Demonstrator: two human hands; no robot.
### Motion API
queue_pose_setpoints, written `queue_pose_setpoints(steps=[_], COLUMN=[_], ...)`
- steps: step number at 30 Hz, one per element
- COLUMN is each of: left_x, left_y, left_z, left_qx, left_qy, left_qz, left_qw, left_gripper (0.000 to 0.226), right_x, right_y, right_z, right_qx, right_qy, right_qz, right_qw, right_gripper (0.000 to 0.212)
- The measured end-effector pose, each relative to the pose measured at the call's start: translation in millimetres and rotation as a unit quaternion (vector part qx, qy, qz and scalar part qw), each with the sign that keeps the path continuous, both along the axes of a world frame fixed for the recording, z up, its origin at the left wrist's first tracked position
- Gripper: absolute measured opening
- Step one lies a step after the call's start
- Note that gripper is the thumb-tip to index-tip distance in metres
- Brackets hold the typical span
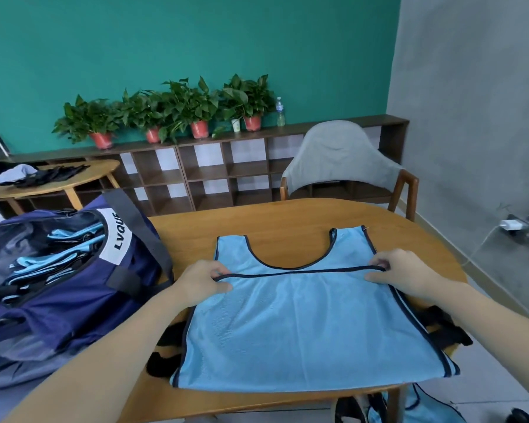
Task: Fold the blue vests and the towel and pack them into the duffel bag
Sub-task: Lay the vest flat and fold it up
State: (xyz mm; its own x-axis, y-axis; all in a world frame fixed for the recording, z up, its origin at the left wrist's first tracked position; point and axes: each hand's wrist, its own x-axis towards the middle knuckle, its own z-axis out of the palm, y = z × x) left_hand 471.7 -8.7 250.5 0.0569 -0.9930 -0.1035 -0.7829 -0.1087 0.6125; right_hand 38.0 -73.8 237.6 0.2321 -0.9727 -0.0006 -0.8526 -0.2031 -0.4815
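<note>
Now, blue vest [303, 325] flat on wooden table [257, 221], left hand [203, 280] and right hand [400, 274] pinching its folded-over hem, open duffel bag [68, 270] just left

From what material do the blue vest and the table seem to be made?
The blue vest looks like thin synthetic mesh with dark binding: a fine grid and a slight sheen show. The table looks like wood or wood veneer, smooth and satin, with faint grain.

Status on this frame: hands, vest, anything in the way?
Left hand and right hand pinch hem of blue vest, mid-fold on table. Duffel bag open, left. Nothing blocking.
</note>
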Motion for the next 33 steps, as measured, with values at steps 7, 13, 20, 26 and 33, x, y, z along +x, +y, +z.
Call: queue_pose_setpoints(steps=[7, 13, 20, 26, 33], left_x=[17.2, 10.4, 13.0, 13.7, 15.7], left_y=[22.7, 46.1, 51.7, 33.1, -36.5], left_z=[-7.8, -16.5, -13.1, 28.2, 19.4], left_qx=[-0.038, -0.16, -0.187, -0.194, -0.168], left_qy=[-0.011, -0.051, 0.047, 0.174, 0.081], left_qz=[-0.015, -0.011, 0.05, 0.055, 0.134], left_qw=[0.999, 0.986, 0.98, 0.964, 0.973], left_gripper=[0.01, 0.041, 0.025, 0.009, 0.011], right_x=[-6.8, -13.2, -14.5, -10.9, 5.2], right_y=[11.4, 25.2, 32.8, 23.0, -49.3], right_z=[6.9, -1.7, 7.9, 47.0, 30.9], right_qx=[-0.018, -0.039, -0.043, -0.039, -0.045], right_qy=[-0.057, -0.104, -0.163, -0.284, -0.143], right_qz=[0.018, 0.015, -0.016, -0.032, -0.087], right_qw=[0.998, 0.994, 0.985, 0.958, 0.985], right_gripper=[0.006, 0.021, 0.017, 0.005, 0.014])
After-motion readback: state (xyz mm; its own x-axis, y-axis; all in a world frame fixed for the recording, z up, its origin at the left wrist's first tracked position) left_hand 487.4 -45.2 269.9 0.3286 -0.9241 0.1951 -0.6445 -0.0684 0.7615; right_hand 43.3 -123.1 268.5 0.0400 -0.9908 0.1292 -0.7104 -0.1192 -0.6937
